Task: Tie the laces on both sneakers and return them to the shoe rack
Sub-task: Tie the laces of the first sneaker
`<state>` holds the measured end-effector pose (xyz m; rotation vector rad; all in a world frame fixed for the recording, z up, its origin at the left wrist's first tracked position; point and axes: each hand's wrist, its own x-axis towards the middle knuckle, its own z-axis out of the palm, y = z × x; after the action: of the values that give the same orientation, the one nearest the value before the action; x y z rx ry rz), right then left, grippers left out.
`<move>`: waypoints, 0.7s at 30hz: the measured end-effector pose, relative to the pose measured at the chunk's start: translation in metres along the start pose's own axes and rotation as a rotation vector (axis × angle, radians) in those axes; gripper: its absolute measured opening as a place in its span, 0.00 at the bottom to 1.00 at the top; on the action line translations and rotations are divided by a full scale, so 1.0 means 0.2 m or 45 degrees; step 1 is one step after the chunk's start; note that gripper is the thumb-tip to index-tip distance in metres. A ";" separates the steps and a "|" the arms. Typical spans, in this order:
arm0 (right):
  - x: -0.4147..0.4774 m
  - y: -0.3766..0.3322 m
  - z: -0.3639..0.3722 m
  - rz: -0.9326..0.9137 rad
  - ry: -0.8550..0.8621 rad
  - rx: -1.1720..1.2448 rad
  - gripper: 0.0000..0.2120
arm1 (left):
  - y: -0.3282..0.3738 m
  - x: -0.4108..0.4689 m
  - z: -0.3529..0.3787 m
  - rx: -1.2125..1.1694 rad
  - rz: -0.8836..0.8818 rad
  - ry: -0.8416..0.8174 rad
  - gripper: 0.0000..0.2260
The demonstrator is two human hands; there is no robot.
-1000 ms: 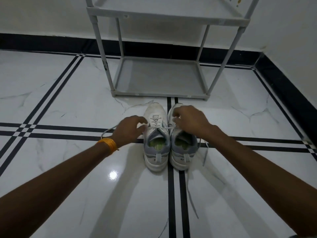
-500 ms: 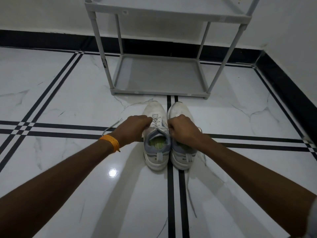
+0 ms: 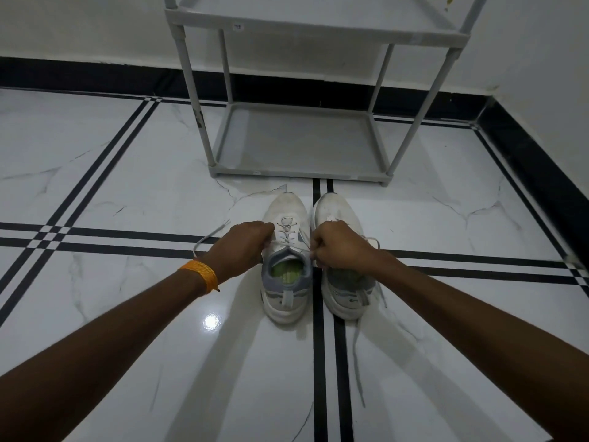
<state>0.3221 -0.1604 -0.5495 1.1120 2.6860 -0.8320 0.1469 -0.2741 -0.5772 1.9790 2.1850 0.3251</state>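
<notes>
Two white and grey sneakers stand side by side on the floor, toes toward the rack: the left sneaker [image 3: 287, 275] and the right sneaker [image 3: 342, 288]. My left hand [image 3: 242, 247] is closed on the left sneaker's lace at its left side; a loose lace end [image 3: 207, 237] trails out to the left. My right hand [image 3: 341, 247] is closed on the other lace end at the left sneaker's right side and covers the right sneaker's tongue. The right sneaker's lace [image 3: 357, 362] lies loose on the floor behind it.
A grey shoe rack [image 3: 299, 173] stands just beyond the sneakers, its bottom shelf bare and an upper shelf [image 3: 318, 30] above. White marble floor with black stripes [image 3: 318, 378]. A wall with black skirting [image 3: 535, 161] runs along the right.
My hands have drawn closer to the left sneaker's collar, pulling its lace ends outward. The sneakers have not moved.
</notes>
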 end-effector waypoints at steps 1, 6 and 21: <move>-0.01 0.00 0.00 0.015 -0.024 0.069 0.03 | 0.00 -0.01 0.01 -0.044 -0.051 0.002 0.04; -0.03 0.01 -0.03 0.076 -0.087 0.272 0.06 | 0.00 0.00 -0.01 -0.119 -0.194 0.003 0.08; -0.01 -0.09 0.00 0.166 0.055 1.895 0.11 | 0.15 0.01 -0.09 -1.691 -0.565 0.241 0.13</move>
<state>0.3114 -0.1730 -0.5405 1.3344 1.6140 -2.8762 0.1712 -0.2706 -0.5514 0.7308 1.5830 1.4234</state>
